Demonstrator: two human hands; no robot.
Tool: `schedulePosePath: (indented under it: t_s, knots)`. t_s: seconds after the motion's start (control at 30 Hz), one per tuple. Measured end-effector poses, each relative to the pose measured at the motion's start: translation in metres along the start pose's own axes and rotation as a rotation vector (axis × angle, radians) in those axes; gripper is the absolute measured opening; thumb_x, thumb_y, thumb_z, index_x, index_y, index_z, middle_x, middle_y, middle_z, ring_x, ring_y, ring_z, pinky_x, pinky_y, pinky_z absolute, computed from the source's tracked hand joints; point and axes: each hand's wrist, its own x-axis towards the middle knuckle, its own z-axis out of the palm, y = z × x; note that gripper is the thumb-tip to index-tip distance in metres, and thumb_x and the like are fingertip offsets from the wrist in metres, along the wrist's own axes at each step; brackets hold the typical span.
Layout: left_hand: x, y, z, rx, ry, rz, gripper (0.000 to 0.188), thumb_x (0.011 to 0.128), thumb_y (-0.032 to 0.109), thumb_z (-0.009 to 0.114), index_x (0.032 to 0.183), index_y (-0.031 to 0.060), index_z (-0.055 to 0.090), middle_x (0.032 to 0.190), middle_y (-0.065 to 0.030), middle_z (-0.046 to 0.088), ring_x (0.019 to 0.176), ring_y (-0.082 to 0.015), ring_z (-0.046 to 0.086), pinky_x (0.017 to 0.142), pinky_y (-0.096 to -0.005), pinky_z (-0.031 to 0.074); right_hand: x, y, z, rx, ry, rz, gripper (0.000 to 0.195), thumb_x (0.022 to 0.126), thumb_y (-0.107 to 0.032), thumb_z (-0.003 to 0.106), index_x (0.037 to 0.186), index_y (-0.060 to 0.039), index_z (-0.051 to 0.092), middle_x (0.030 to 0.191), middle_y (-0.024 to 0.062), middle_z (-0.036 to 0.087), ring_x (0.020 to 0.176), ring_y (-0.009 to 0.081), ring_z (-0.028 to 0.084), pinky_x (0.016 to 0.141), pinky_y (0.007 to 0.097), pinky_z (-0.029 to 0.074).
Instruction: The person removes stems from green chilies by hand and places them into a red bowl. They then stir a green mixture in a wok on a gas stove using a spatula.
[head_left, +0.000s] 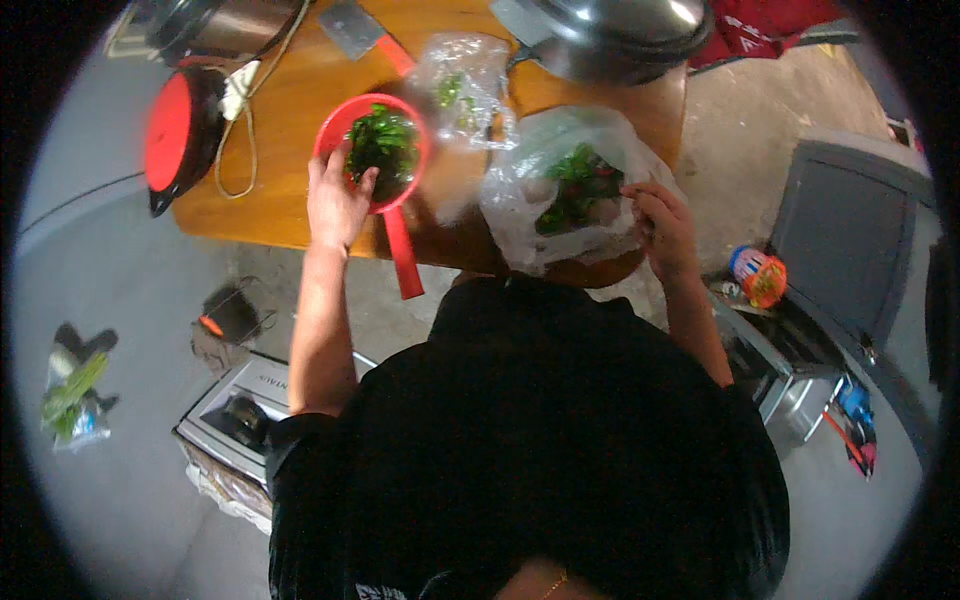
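My left hand (337, 195) reaches over the near-left rim of a red plastic dipper (405, 259), which has a long handle. Chopped leafy greens (381, 142) lie in it, and my thumb and fingertips are at their edge; whether they grip anything is unclear. To the right, a thin translucent plastic bag (517, 195) lies spread, holding more dark leafy greens (574, 187). My right hand (660, 221) is at the bag's right side, fingers bent and their tips at the edge of these greens. What lies between those fingertips is too small to tell.
A cleaver (354, 31) and a smaller clear bag (465, 90) with green bits lie behind the dipper. A lidded metal pan (607, 37) stands at the back right of the wooden table (281, 150). A black-and-red pan (176, 135) and a cord (251, 150) are at the left.
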Motion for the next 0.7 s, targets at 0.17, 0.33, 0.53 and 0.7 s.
schedulePosePath:
  t_s: [0.17,0.33,0.53,0.7]
  knots:
    - [-0.099,-0.051,0.041,-0.614,0.222,-0.604,0.034,0.086,0.032,0.065,0.094,-0.0001,0.055,0.093,-0.0120,0.060,0.080,-0.0225,0.057,0.071,-0.0374,0.046,-0.012,0.006,-0.008,0.068,-0.074,0.044,0.020,0.084,-0.013,0.051,0.098,-0.0016,0.061,0.065,-0.0002,0.048,0.050,0.0068,0.038,0.045,0.0206,0.032]
    - [-0.088,-0.009,0.043,-1.483,-0.367,-0.964,0.060,0.088,0.057,0.050,0.115,0.0040,0.053,0.097,-0.0084,0.060,0.085,-0.0206,0.058,0.076,-0.0355,0.047,-0.038,0.007,-0.025,0.195,-0.065,0.087,0.018,0.079,-0.012,0.052,0.092,-0.0038,0.061,0.065,0.0016,0.049,0.051,0.0078,0.039,0.045,0.0214,0.032]
    - [-0.085,-0.021,0.037,-1.481,-0.419,-0.968,0.065,0.090,0.058,0.043,0.120,0.0001,0.045,0.112,-0.0141,0.057,0.090,-0.0238,0.056,0.084,-0.0342,0.045,-0.106,0.024,-0.034,0.179,0.029,0.026,0.014,0.078,-0.013,0.053,0.086,-0.0059,0.063,0.075,0.0043,0.059,0.067,0.0149,0.056,0.056,0.0275,0.046]
    - [-0.070,-0.046,0.058,-1.203,-0.608,-0.754,0.038,0.087,0.039,0.048,0.101,0.0058,0.057,0.084,-0.0065,0.059,0.075,-0.0186,0.054,0.064,-0.0330,0.046,-0.172,0.067,-0.042,0.591,0.252,-0.122,0.014,0.075,-0.010,0.049,0.081,-0.0057,0.061,0.071,0.0062,0.058,0.059,0.0138,0.052,0.051,0.0246,0.039]
